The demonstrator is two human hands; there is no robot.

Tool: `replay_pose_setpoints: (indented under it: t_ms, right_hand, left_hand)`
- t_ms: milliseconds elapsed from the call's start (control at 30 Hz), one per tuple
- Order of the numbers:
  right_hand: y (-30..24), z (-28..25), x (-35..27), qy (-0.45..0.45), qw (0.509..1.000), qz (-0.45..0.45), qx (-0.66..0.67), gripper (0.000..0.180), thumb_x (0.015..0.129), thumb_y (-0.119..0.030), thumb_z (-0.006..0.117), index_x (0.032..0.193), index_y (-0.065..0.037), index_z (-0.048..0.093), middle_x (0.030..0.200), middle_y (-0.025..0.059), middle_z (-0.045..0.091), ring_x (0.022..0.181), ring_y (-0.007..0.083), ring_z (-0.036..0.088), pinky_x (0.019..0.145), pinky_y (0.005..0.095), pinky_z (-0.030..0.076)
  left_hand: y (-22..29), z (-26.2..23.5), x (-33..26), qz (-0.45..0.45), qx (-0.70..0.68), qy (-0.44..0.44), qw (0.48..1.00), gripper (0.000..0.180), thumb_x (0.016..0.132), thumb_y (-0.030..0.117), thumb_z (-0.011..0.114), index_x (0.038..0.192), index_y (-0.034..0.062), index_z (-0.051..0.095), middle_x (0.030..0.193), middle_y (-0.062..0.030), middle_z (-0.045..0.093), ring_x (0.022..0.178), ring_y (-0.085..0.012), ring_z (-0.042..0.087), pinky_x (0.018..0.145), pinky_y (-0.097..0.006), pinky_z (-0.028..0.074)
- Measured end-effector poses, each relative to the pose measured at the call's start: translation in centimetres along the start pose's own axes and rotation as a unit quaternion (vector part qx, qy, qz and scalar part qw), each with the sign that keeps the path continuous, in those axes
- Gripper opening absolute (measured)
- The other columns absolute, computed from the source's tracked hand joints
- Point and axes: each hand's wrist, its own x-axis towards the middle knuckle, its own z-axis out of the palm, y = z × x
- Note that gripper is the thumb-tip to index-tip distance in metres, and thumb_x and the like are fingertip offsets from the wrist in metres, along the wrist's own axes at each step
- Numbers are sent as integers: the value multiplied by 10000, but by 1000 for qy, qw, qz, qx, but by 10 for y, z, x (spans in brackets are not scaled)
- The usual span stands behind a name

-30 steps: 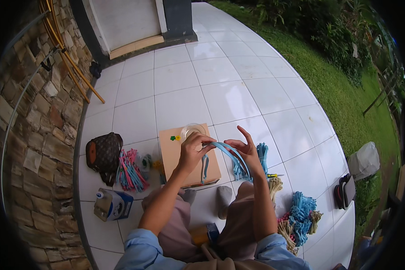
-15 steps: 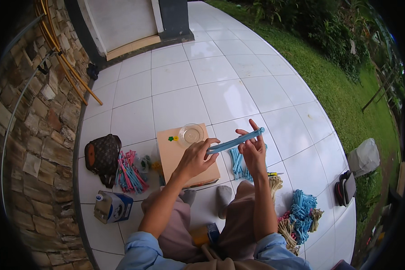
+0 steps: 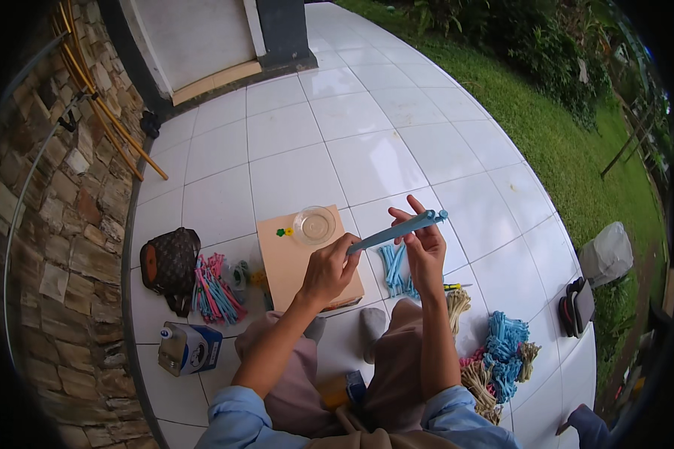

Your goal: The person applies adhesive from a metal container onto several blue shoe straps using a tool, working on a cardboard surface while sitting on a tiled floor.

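Above a low tan board (image 3: 277, 266), I hold a light-blue strap-like strip (image 3: 389, 233) slantwise, with small knobbed ends at its upper right. My left hand (image 3: 328, 269) pinches its lower end, fingers closed. My right hand (image 3: 425, 251) holds it near the knobbed end between thumb and fingers, the index finger stretched out past it. The clear round dish (image 3: 314, 225) stands on the board, beside small green and yellow flower-shaped pieces (image 3: 284, 232). More light-blue strips (image 3: 394, 269) lie on the tiles just right of the board, partly behind my right hand.
Left are a brown patterned bag (image 3: 171, 262), a pink-and-blue strip bundle (image 3: 216, 288) and a blue-white can (image 3: 191, 349). Right lie beige and blue bundles (image 3: 505, 352), a yellow-handled tool (image 3: 454, 286) and a dark case (image 3: 577, 307). Another person's leg (image 3: 588, 426) shows lower right.
My left hand has closed more tightly round the strip's lower end. At the upper end two knobs now show apart. The other person's leg has come further into view at lower right.
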Motion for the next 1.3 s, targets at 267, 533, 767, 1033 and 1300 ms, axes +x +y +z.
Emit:
replay_pose_setpoints:
  t_ms: [267, 533, 767, 1033, 1300]
  right_hand:
    - [39, 47, -20, 5, 994, 102, -39, 454, 975, -312, 375, 1317, -14, 368, 1211, 127, 538, 1030, 148, 534, 847, 260, 421]
    - [20, 15, 0, 107, 961, 70, -245, 361, 983, -268, 347, 1243, -55, 479, 584, -24, 415, 516, 60, 360, 472, 227, 305]
    - [36, -4, -1, -4, 883, 71, -465, 335, 915, -136, 523, 1245, -78, 509, 574, 4, 314, 521, 82, 299, 474, 241, 297]
    - [46, -5, -10, -165, 842, 58, -510, 654, 714, -80, 702, 1309, -123, 434, 801, 90, 536, 649, 229, 511, 639, 350, 461]
    - [46, -30, 10, -241, 902, 115, -338, 748, 673, 18, 693, 1325, -119, 352, 938, 75, 512, 864, 181, 536, 808, 317, 461]
  left_hand:
    - [7, 34, -7, -105, -248, 87, 959, 288, 975, 214, 327, 895, 18, 522, 736, -109, 523, 682, -233, 546, 634, -347, 421]
    - [-5, 2, -1, -29, -286, 152, 946, 397, 848, 249, 540, 1167, 43, 424, 1050, -68, 416, 903, -152, 376, 820, -301, 325]
    - [-24, -37, 5, 81, -42, 283, 955, 364, 806, 203, 542, 1119, 26, 481, 1077, -111, 405, 1006, -226, 405, 877, -371, 350]
    - [-34, -16, 9, 127, 178, -91, 971, 142, 821, 152, 608, 951, 93, 602, 925, -52, 610, 913, -235, 572, 856, -402, 432]
    - [-90, -33, 6, -45, 17, -192, 980, 164, 895, 169, 500, 837, 38, 579, 752, -68, 568, 680, -234, 554, 653, -316, 438]
